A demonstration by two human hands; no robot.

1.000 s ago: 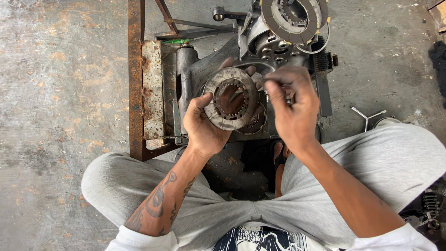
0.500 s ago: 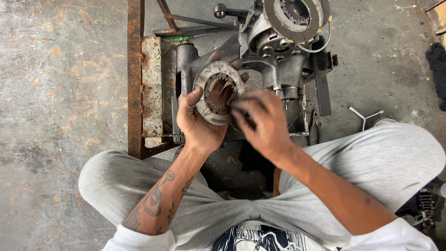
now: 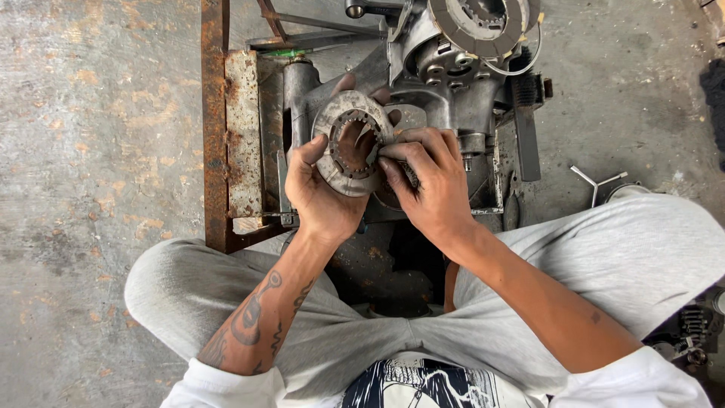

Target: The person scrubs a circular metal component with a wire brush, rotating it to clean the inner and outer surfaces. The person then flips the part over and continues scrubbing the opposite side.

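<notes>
A stained grey concrete floor (image 3: 98, 151) lay under everything. On it stood a rusty brown steel frame (image 3: 215, 128), and clamped against that frame sat a grimy grey cast-metal engine casing (image 3: 453, 91), with a dark round friction disc with a toothed centre (image 3: 479, 23) resting on its top end. A slim three-armed metal wrench (image 3: 596, 181) lay on the floor well apart to the right, beside the person's grey-trousered knee (image 3: 642, 242).

In front of the casing the left hand (image 3: 321, 193) held up a worn grey ring-shaped clutch plate with inner teeth (image 3: 349, 143). Its thumb pressed on the plate's near left rim, while the other fingers (image 3: 347, 81) curled behind and showed past the far edge, so the hand was closed on the plate. The right hand (image 3: 434, 185) touched the plate's right rim, its fingertips (image 3: 393, 151) pinched together against the edge. Whether they gripped something small there could not be told.
</notes>
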